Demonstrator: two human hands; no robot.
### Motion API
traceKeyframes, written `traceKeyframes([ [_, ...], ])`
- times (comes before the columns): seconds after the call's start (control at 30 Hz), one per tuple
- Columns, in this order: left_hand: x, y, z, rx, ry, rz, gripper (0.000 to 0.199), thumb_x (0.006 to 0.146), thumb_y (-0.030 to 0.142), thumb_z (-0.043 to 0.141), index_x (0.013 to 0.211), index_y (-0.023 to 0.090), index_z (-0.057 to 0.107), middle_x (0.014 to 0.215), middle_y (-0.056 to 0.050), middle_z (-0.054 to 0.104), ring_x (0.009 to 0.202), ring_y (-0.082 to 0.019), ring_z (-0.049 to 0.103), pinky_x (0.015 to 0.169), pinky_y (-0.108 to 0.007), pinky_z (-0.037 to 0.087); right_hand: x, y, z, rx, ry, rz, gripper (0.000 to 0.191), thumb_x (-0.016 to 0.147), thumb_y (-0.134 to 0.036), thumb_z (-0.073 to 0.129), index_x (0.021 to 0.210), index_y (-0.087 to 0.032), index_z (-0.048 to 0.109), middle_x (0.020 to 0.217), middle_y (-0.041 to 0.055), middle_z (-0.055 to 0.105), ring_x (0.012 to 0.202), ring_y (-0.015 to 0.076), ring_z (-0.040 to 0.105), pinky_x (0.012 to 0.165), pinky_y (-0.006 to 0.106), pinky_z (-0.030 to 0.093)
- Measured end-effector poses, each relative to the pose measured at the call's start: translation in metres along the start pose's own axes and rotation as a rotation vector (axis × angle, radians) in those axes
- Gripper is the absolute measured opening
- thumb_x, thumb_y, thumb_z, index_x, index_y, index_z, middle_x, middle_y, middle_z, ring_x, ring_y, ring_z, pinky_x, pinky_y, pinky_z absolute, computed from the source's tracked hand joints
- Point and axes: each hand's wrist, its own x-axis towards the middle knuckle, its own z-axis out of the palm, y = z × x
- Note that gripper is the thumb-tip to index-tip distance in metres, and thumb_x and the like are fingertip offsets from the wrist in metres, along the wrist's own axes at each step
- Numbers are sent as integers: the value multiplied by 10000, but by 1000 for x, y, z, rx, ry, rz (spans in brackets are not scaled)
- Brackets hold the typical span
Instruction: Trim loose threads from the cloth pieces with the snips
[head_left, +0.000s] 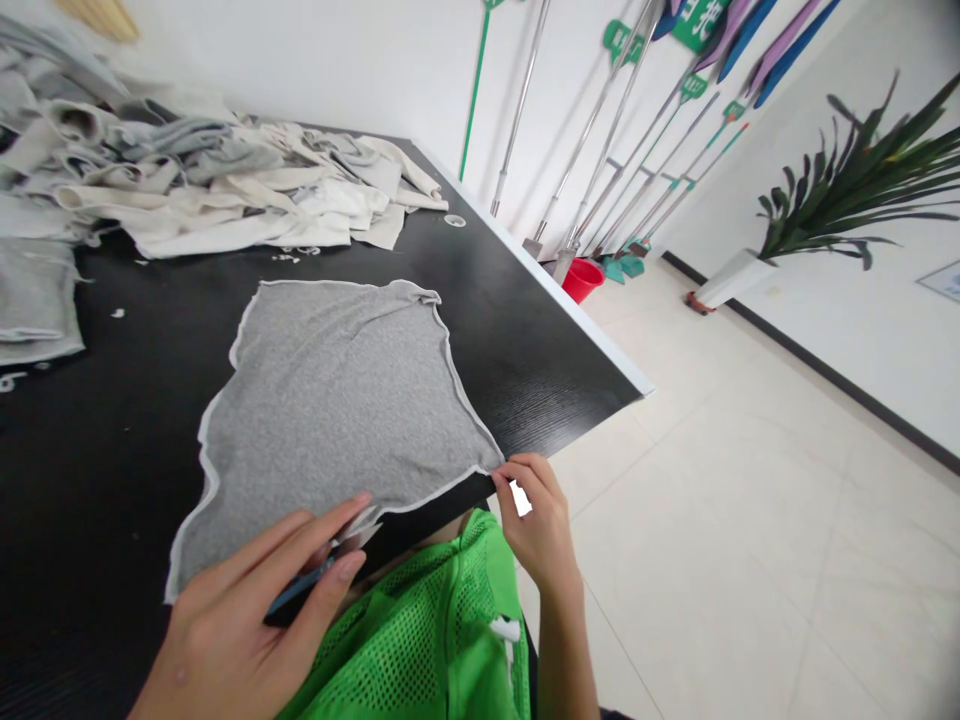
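Note:
A grey cloth [337, 400] with white stitched edges lies spread on the black table [555, 400], its near edge at the table's front. My right hand [536, 515] pinches the cloth's near right corner between thumb and fingers. Over the cloth's near left part, my left hand [255, 610] is closed around small thread snips [352, 540], whose blue handle and metal blades show between thumb and fingers. The blade tips are close to the white edge; whether they touch it I cannot tell.
A heap of grey and cream cloths [225, 180] covers the table's back left. Folded grey cloth [37, 300] lies at the left, with white scraps [292, 254] nearby. Mops and brooms [600, 140], a red bucket [582, 280] and a potted plant [825, 200] stand beyond.

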Motion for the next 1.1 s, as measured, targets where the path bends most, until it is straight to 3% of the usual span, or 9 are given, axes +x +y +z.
traceKeyframes([
  [0.1, 1, 1, 1, 8, -4, -14, 393, 937, 350, 638, 1327, 326, 598, 1162, 21, 710, 942, -135, 704, 866, -219, 555, -1, -1, 0, 36, -16, 44, 112, 968, -206, 499, 951, -223, 608, 981, 92, 595, 929, 227, 599, 798, 384, 522],
  [0.3, 1, -1, 1, -19, 19, -57, 390, 936, 327, 650, 1322, 340, 600, 1153, 43, 702, 941, -119, 687, 899, -219, 539, -1, -1, -6, 145, 10, 143, 133, 994, -244, 468, 897, -214, 554, 874, 50, 567, 765, 174, 546, 653, 305, 454],
  [0.6, 4, -5, 3, -31, 29, -81, 357, 936, 302, 655, 1291, 323, 625, 1163, 45, 693, 965, -116, 677, 920, -211, 526, 0, 2, -13, 194, -22, 169, 136, 986, -248, 490, 884, -209, 573, 867, 51, 576, 799, 180, 559, 701, 313, 461],
  [0.77, 3, -7, 1, -33, 24, -65, 363, 934, 298, 656, 1295, 309, 621, 1177, 42, 693, 972, -108, 677, 950, -200, 515, 3, -6, -13, 299, 41, 157, 132, 977, -226, 516, 863, -205, 579, 850, 33, 560, 797, 164, 542, 699, 293, 436],
  [0.9, -3, -15, -2, -15, 37, -62, 355, 939, 346, 645, 1289, 291, 629, 1148, 28, 708, 964, -108, 689, 924, -184, 530, 25, -32, -16, 443, 43, 58, 105, 966, -173, 539, 881, -207, 589, 846, 18, 551, 804, 145, 536, 703, 275, 428],
  [1.1, -28, -20, -16, 35, 23, -94, 334, 983, 358, 564, 1304, 272, 600, 1113, -1, 740, 938, -121, 720, 820, -191, 590, 106, -106, -11, 445, -190, -278, 94, 943, -121, 569, 898, -197, 602, 861, 22, 589, 794, 136, 556, 682, 269, 422],
])
